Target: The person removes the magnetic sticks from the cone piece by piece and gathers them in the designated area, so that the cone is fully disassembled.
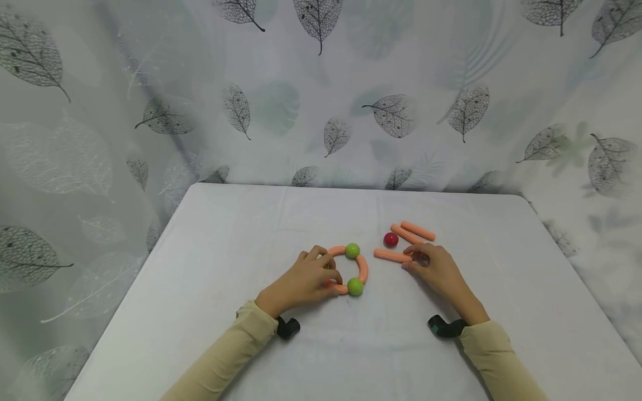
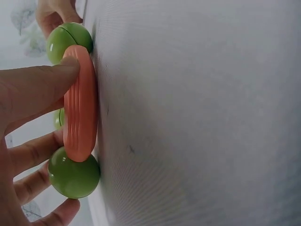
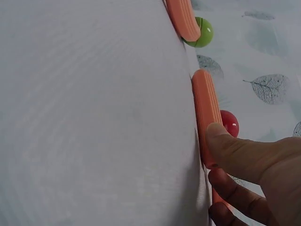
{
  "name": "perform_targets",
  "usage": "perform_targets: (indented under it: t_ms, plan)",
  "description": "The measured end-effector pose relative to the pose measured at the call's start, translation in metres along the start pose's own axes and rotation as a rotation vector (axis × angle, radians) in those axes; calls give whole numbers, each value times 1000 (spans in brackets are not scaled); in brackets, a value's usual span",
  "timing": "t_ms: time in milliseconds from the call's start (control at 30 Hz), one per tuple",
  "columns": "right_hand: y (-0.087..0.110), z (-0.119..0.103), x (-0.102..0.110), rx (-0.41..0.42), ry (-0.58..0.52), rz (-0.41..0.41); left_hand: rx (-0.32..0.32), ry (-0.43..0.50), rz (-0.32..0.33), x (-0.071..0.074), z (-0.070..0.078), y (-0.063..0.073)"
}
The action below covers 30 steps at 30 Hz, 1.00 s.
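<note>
My left hand (image 1: 303, 279) reaches over the left side of a ring made of curved orange sticks (image 1: 362, 269) and green balls (image 1: 355, 287). In the left wrist view, its thumb and fingers pinch a ribbed curved orange stick (image 2: 82, 113), which has a green ball (image 2: 74, 173) at one end and another green ball (image 2: 70, 41) at the other. To the right, my right hand (image 1: 437, 270) grips the near end of a straight orange stick (image 1: 388, 255) between thumb and fingers. That stick (image 3: 205, 106) lies on the table. Fingers hide part of the ring's left side.
Just behind the gripped stick sits a red ball (image 1: 390, 240). Two more straight orange sticks (image 1: 418, 230) lie side by side behind the right hand. Everything rests on a white-covered table (image 1: 321, 356), with a leaf-patterned curtain (image 1: 321, 111) along its back and sides.
</note>
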State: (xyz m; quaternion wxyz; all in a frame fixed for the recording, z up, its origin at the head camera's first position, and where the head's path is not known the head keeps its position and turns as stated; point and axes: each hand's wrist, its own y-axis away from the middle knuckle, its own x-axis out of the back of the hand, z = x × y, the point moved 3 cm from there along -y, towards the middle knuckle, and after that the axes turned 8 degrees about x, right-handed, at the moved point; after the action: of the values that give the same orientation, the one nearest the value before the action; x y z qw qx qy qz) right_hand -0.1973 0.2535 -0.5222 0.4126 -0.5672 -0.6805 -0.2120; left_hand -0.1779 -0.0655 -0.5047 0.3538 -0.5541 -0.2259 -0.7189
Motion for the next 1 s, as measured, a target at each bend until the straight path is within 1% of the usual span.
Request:
perform_targets:
  t_ms: [200, 333, 400, 533, 633, 800, 900, 1000]
  plan:
    - [2, -9, 4, -13, -1, 2, 18, 17, -12, 1, 3, 0]
    - [3, -19, 2, 17, -21, 9, 24, 16, -15, 0, 6, 1]
    - [3, -24, 0, 34, -39, 9, 22, 0, -6, -1, 8, 1]
    - [2, -37, -4, 71, -84, -6, 4, -37, 37, -2, 12, 2]
    - [3, -45, -9, 92, -126, -43, -4, -57, 60, -3, 15, 2]
    - [5, -57, -18, 109, -217, -116, -28, -88, 78, -2, 22, 3]
    - [6, -62, -24, 122, -276, -158, -46, -112, 90, -2, 25, 3]
    - [8, -66, -30, 151, -307, -198, -55, -129, 99, -3, 26, 3]
